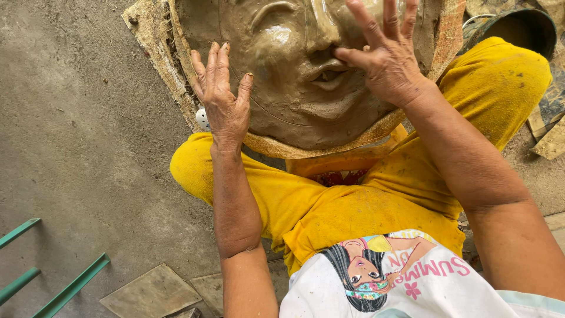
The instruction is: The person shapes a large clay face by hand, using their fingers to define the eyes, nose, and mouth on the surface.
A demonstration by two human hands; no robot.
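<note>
Grey concrete floor point(88, 147) filled the whole left side of the view, rough and dusty, with green metal bars point(35, 277) poking in at the bottom corner and flat grey tiles point(150, 291) lying just beside them. Biggest thing on show was the clay face point(294, 76), a wet brown relief with a cheek, nose and parted lips, resting on a worn fibre mat point(170, 65) and propped against the person's lap. Yellow trousers point(329, 206) spread below it, knees out to both sides. A dark bucket point(524, 26) sat at the top right, partly cut off. Now the hands: the left hand point(223, 100) lay flat and open against the clay's left edge, fingers straight, gripping nothing. The right hand point(385, 56) was spread wide too, holding nothing, its thumb pressed at the lips of the clay face. A small white ball point(202, 119) peeked out by the left wrist.
</note>
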